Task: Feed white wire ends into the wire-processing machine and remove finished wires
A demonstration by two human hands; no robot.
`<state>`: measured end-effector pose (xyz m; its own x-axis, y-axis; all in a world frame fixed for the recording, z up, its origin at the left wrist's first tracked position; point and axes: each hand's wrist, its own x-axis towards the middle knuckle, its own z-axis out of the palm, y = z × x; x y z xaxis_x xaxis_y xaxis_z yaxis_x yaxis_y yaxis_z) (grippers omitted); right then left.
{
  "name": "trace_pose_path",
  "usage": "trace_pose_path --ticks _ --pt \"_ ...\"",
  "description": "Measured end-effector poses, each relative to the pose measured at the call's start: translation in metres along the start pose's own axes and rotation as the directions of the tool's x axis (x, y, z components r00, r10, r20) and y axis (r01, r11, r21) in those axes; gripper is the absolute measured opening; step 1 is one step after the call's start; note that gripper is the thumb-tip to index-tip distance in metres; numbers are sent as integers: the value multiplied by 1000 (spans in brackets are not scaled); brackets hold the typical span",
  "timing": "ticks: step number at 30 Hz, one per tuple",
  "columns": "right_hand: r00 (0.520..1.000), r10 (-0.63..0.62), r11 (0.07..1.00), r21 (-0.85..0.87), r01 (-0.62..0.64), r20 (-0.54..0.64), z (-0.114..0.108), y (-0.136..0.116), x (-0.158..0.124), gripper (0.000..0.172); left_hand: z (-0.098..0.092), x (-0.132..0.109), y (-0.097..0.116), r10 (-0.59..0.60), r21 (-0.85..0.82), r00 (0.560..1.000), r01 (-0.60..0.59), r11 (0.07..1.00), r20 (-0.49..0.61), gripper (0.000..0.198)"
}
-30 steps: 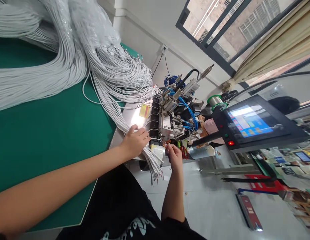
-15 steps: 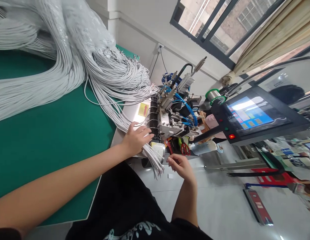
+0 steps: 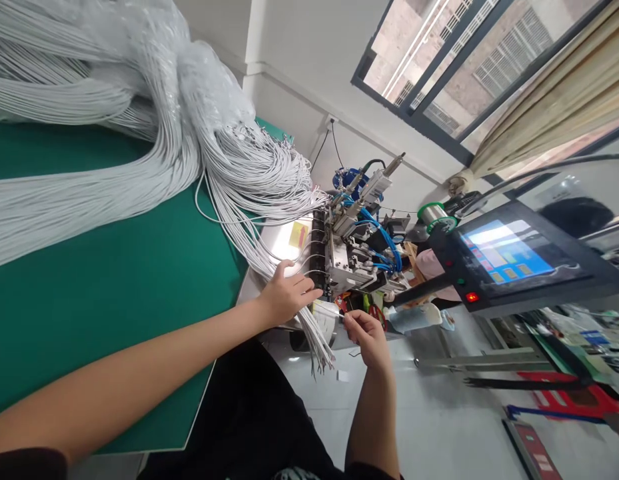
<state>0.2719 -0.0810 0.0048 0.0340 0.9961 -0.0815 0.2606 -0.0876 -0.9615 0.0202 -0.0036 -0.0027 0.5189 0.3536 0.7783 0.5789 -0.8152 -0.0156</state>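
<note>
My left hand (image 3: 285,297) lies over a bundle of white cables (image 3: 314,337) at the front edge of a cable-processing machine (image 3: 346,260). Its fingers are stretched out and somewhat apart, touching the bundle. Past the hand, the stripped cable ends hang down over the edge. Just to the right, my right hand (image 3: 366,337) is closed in a pinch on one white cable (image 3: 335,312) that runs out from the bundle side. Several single cables reach from the bundle into the machine's dark front bar (image 3: 317,247).
More white cable bundles (image 3: 154,143), partly in plastic, lie on the green table (image 3: 139,287). A touchscreen panel (image 3: 506,250) stands right of the machine, near a solder wire spool (image 3: 436,217). Red-handled scissors (image 3: 378,316) and a clear bottle (image 3: 414,319) sit behind my right hand.
My right hand has closed on one cable and draws it away from the bundle. The left hand stays over the cables. The whole view has shifted slightly.
</note>
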Motion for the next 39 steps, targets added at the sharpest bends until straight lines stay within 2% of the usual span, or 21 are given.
trace_pose_path --ticks 5,8,13,18,23,26,30,33,36,39 --pt "985 -50 982 169 78 -167 12 7 28 30 4 -2 -2 48 1 998 -48 999 -51 26" --pt "972 -65 950 284 129 -224 22 4 41 30 3 -2 -3 76 -3 995 -76 997 -67 26" --pt "967 -107 908 373 190 -231 31 0 55 32 -2 0 -3 91 -12 996 -91 996 -8 24" --pt "974 -93 891 420 174 -205 31 2 59 35 -1 0 -3 59 -28 998 -60 998 -23 25" --pt "975 -84 890 424 166 -205 30 5 59 35 3 -1 -4 57 -26 998 -56 998 24 24" --pt "974 -87 894 414 170 -211 31 5 59 32 4 -2 -4 51 -29 999 -50 998 16 25" --pt "962 -102 932 314 181 -254 29 4 57 30 3 -2 -4 44 -38 999 -44 998 -12 30" --pt "946 -155 981 65 180 -285 25 4 54 28 1 -1 -4 21 -23 1000 -21 1000 -6 32" --pt "936 -262 953 -215 213 -234 22 3 51 28 0 0 -2 -6 -7 999 6 1000 -40 28" --pt "939 -295 915 -334 226 -174 23 2 52 29 1 0 -1 -35 8 998 35 999 -47 27"
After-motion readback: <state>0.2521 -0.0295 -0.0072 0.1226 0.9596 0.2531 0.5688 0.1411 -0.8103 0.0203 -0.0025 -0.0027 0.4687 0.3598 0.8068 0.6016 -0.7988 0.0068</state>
